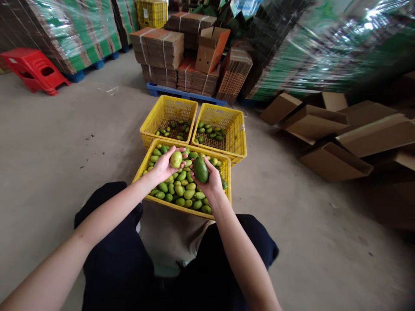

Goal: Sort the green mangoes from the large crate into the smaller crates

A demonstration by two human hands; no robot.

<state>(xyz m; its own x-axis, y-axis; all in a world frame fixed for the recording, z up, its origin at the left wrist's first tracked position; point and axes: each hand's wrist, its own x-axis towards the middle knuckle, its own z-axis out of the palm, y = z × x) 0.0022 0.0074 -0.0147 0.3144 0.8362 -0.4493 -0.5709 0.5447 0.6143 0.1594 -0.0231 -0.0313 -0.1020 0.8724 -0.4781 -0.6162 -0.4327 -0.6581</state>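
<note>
My left hand (164, 166) holds a yellow-green fruit (176, 160) over the near yellow crate (184, 210). In my right hand (212, 181) is a larger, dark green fruit (201, 169), a short way to the right of the first. Green and yellowish fruits (179, 189) fill the near crate below both hands. Behind it stand two more yellow crates, the left one (149, 125) and the right one (240, 138), each with fewer fruits on its bottom.
Stacked flat cartons (158, 49) sit on a blue pallet (162, 90) behind the crates. Open cardboard boxes (335, 162) lie at the right. A red stool (35, 69) stands at the far left, near wrapped green stacks (76, 34). My knees flank the near crate.
</note>
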